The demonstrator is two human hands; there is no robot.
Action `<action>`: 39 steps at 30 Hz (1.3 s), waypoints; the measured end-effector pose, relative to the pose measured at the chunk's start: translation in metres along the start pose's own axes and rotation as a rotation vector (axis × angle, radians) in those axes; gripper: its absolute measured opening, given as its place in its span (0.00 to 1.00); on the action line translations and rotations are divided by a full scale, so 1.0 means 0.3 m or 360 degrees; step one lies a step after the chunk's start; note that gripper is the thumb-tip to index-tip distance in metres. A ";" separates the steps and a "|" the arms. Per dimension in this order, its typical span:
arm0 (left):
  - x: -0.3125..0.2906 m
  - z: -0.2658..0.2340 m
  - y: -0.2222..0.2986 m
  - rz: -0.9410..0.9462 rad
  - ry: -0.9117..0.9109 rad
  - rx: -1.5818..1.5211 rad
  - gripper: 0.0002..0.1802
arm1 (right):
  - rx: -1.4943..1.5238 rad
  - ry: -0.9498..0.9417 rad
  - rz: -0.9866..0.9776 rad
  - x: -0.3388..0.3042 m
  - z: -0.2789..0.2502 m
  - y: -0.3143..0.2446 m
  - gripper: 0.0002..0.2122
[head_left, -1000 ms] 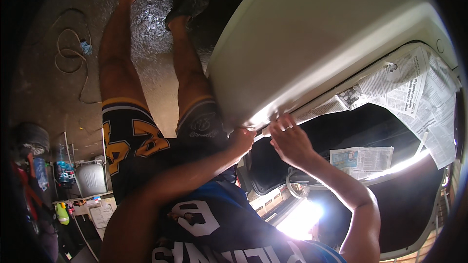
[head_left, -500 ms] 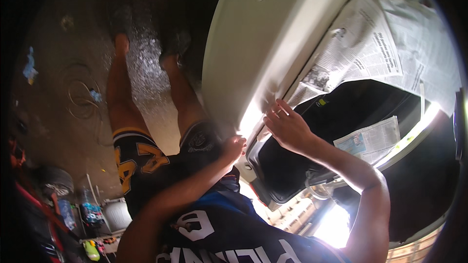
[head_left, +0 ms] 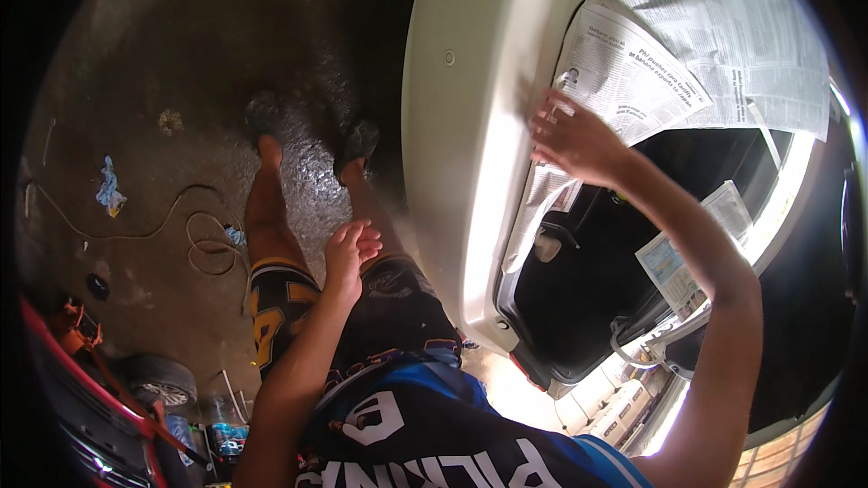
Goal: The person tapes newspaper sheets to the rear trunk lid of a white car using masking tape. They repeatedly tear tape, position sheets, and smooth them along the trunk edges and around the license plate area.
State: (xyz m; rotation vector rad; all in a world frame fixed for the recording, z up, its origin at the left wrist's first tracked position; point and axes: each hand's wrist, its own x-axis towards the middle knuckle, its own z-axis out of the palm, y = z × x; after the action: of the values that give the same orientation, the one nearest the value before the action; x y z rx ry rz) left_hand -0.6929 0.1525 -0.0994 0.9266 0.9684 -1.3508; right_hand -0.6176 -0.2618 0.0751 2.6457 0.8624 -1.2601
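My right hand (head_left: 579,140) reaches to the edge of a pale car's rear opening. Its fingers are apart and lie at the rim of the newspaper (head_left: 642,63), which covers the upper part of that opening. A narrow paper strip (head_left: 527,221) runs down the same edge below the hand. My left hand (head_left: 348,251) hovers in front of my shorts, away from the car, with loosely bent fingers and nothing visible in it. The smooth cream-white bumper (head_left: 461,117) lies between the two hands.
Another newspaper piece (head_left: 692,248) lies across the dark opening's far side. A coiled hose (head_left: 212,244) and blue scrap (head_left: 110,185) lie on the wet concrete floor. A loose wheel (head_left: 163,381) and a red vehicle (head_left: 77,389) stand at the lower left.
My left hand has come away from the bumper edge and moved left over my legs. My right hand has moved farther up along the newspaper's edge. The whole view has shifted.
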 end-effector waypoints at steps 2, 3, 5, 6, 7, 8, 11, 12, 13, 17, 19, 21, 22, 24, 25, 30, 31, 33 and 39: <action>0.000 -0.009 0.023 -0.0002 -0.0042 -0.0028 0.14 | -0.0030 -0.0021 0.0034 0.020 -0.040 0.091 0.11; 0.003 -0.014 0.035 -0.0006 -0.0056 -0.0032 0.14 | -0.0040 -0.0020 0.0053 0.041 -0.056 0.134 0.13; 0.011 -0.024 0.059 -0.0014 -0.0092 0.0005 0.15 | -0.0096 0.0105 0.0065 0.053 -0.118 0.227 0.10; 0.015 -0.030 0.070 -0.0036 -0.0078 0.0034 0.16 | -0.0100 0.0208 0.0093 0.066 -0.143 0.266 0.10; 0.018 -0.035 0.080 -0.0012 -0.0098 0.0005 0.15 | -0.0139 0.0209 0.0119 0.081 -0.166 0.306 0.09; 0.020 -0.040 0.090 -0.0005 -0.0087 -0.0010 0.15 | -0.0152 0.0188 0.0170 0.093 -0.185 0.341 0.09; 0.018 -0.059 0.127 -0.0013 -0.0061 -0.0063 0.15 | -0.0236 0.0307 0.0159 0.105 -0.198 0.390 0.10; 0.015 -0.069 0.145 -0.0030 -0.0032 -0.0059 0.15 | -0.0257 0.0394 0.0195 0.101 -0.187 0.384 0.11; 0.011 -0.083 0.169 -0.0008 -0.0063 -0.0063 0.15 | -0.0267 0.0316 0.0216 0.099 -0.165 0.362 0.13; -0.019 -0.175 0.291 0.0106 -0.0079 0.0001 0.16 | -0.0178 0.0275 0.0259 0.065 -0.041 0.148 0.15; -0.032 -0.236 0.357 0.0197 -0.0021 0.0044 0.16 | -0.0113 0.0093 0.0279 0.042 0.004 0.031 0.15; -0.037 -0.297 0.423 0.0256 0.0014 0.0087 0.16 | 0.0027 -0.0044 0.0317 0.018 0.036 -0.075 0.15; -0.038 -0.325 0.452 0.0275 0.0061 0.0125 0.16 | 0.0044 -0.0040 0.0332 0.006 0.051 -0.128 0.14; -0.038 -0.362 0.492 0.0297 0.0083 0.0135 0.16 | -0.0025 -0.0159 0.0277 -0.016 0.086 -0.224 0.14; -0.039 -0.377 0.508 0.0300 0.0102 0.0138 0.16 | -0.0017 -0.0097 0.0230 -0.037 0.101 -0.266 0.14; -0.047 -0.399 0.539 0.0288 0.0116 0.0181 0.16 | 0.0193 -0.0202 0.0252 -0.086 0.168 -0.401 0.13; -0.045 -0.396 0.541 0.0294 0.0100 0.0206 0.17 | 0.0222 -0.0190 0.0279 -0.088 0.173 -0.411 0.13; -0.035 -0.386 0.546 0.0300 0.0089 0.0235 0.17 | 0.0212 -0.0224 0.0310 -0.084 0.169 -0.402 0.14; -0.009 -0.374 0.553 0.0298 0.0144 0.0212 0.17 | 0.0230 -0.0068 0.0593 -0.071 0.062 -0.281 0.15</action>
State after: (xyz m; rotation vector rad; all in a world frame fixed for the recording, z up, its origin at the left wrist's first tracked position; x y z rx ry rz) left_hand -0.5294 0.2618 -0.1382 1.1589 0.8441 -1.2340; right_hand -0.6853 -0.2065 0.0919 2.7031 0.2590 -1.3121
